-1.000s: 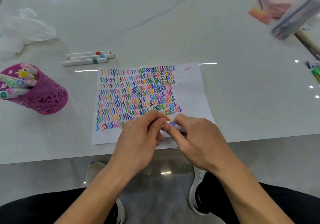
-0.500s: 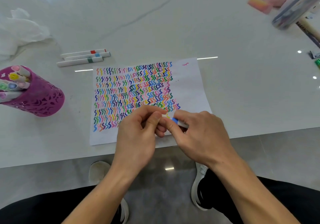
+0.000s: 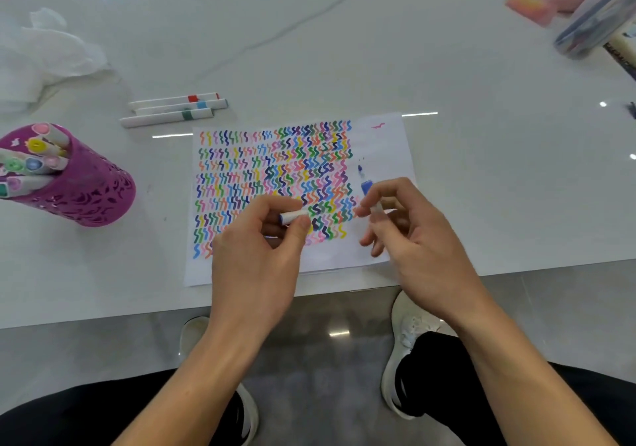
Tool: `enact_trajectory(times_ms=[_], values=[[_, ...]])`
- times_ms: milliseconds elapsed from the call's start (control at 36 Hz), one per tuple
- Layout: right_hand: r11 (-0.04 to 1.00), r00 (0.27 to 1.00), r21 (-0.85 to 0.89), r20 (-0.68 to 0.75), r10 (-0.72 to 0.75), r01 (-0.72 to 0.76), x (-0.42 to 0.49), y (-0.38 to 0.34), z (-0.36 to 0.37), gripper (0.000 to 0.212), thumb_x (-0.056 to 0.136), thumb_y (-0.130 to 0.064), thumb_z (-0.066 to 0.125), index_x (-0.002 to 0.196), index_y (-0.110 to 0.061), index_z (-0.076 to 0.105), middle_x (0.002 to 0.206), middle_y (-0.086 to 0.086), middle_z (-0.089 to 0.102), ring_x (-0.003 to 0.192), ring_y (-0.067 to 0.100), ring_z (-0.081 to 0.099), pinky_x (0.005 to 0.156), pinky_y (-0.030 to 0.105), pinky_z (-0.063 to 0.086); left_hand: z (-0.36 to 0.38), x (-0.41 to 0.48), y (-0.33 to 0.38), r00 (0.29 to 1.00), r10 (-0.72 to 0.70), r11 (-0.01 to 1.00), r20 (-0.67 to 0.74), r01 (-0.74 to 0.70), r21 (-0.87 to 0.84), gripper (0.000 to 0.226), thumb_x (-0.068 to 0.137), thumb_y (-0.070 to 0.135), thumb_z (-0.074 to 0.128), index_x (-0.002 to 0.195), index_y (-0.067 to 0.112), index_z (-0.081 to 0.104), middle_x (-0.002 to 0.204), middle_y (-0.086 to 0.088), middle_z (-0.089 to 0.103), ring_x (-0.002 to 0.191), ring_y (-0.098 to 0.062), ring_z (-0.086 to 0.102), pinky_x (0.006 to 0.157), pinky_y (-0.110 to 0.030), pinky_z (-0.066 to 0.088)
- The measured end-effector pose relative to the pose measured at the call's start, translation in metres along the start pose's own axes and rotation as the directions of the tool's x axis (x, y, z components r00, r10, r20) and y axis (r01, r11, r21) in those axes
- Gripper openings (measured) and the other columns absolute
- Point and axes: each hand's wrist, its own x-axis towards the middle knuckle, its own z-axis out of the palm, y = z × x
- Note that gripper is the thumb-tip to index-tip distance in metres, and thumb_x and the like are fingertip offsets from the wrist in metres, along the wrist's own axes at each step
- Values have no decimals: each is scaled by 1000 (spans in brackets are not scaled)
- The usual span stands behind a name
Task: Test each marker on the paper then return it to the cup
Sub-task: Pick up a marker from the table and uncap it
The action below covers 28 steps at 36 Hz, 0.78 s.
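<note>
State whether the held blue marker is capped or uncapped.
Uncapped: right hand holds the white blue-tipped marker; left hand pinches its white cap apart.

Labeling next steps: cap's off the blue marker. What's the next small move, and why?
Probably the right hand lowers the blue marker onto the bare right margin of the paper and draws a squiggle: the left hand holds the cap, the tip is exposed.

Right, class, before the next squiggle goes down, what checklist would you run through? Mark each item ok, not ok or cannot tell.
1. Cap off the marker: ok, the left hand pinches it, apart from the marker.
2. Marker gripped: ok, in the right hand.
3. Blank space on the paper: ok, right strip nearly bare.
4. Tip touching paper: cannot tell.
5. Ink flows: cannot tell.
6. Cup ready on the left: ok.
</note>
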Motion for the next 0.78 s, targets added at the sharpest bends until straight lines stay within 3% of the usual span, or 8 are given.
enact_trajectory(times_ms=[83, 167, 278, 333, 417, 500, 611, 778], values=[[978, 997, 199, -34, 66, -58, 3, -1, -2, 25, 106, -2, 50, 101, -15, 70, 101, 0, 77, 84, 17, 77, 80, 29, 61, 1, 1, -2, 1000, -11, 997, 19, 9, 75, 10, 86, 23, 76, 87, 31, 71, 76, 15, 70, 72, -5, 66, 70, -24, 55], [934, 994, 344, -16, 112, -100, 4, -1, -4, 31, 102, 8, 50, 108, -11, 74, 104, 5, 80, 93, 22, 79, 87, 30, 62, 3, -2, -4, 998, -5, 986, 68, -6, 168, 9, 85, 24, 75, 85, 31, 70, 75, 18, 68, 73, -1, 63, 65, -15, 48], [969, 998, 242, 1, 59, -58, 5, 4, -5, 36, 91, 8, 70, 112, -21, 71, 101, 3, 80, 96, 18, 78, 89, 28, 61, 8, -7, -7, 990, 63, 937, 130, -103, 334, 8, 86, 26, 74, 89, 32, 69, 81, 17, 66, 75, -1, 61, 68, -14, 44], [979, 999, 197, -10, 48, -45, 5, 7, -2, 32, 85, -10, 84, 108, -24, 68, 94, 0, 77, 89, 14, 76, 80, 27, 60, 10, -9, -8, 983, 105, 913, 151, -156, 377, 10, 86, 26, 74, 92, 32, 70, 84, 18, 62, 76, -2, 59, 71, -15, 41], [993, 999, 121, -34, 14, -10, 4, 7, 3, 27, 84, -32, 83, 101, -27, 63, 80, 2, 68, 74, 21, 68, 67, 34, 59, 13, -10, -9, 975, 148, 878, 163, -205, 432, 10, 88, 28, 73, 97, 31, 69, 88, 18, 60, 76, -3, 57, 73, -19, 41], [972, 997, 234, -57, 45, -30, 2, 8, 7, 17, 97, -29, 72, 92, -20, 58, 68, 12, 64, 57, 25, 58, 55, 33, 50, 14, -9, -13, 973, 163, 856, 165, -223, 467, 10, 89, 26, 74, 97, 28, 70, 89, 15, 59, 77, -6, 57, 73, -20, 41], [942, 994, 322, -25, 105, -92, 4, 15, 8, 6, 94, -30, 57, 94, -25, 59, 64, 14, 68, 51, 26, 57, 50, 34, 47, 16, -7, -17, 968, 181, 826, 172, -245, 508, 11, 87, 23, 75, 96, 25, 68, 89, 10, 60, 81, -13, 58, 74, -26, 43], [949, 995, 304, -40, 95, -78, 3, 23, 10, 11, 90, -7, 67, 85, -11, 57, 70, 15, 73, 58, 31, 69, 58, 39, 57, 16, -7, -16, 966, 187, 821, 176, -252, 513, 12, 87, 23, 75, 96, 24, 68, 92, 9, 60, 84, -14, 58, 76, -29, 47]])
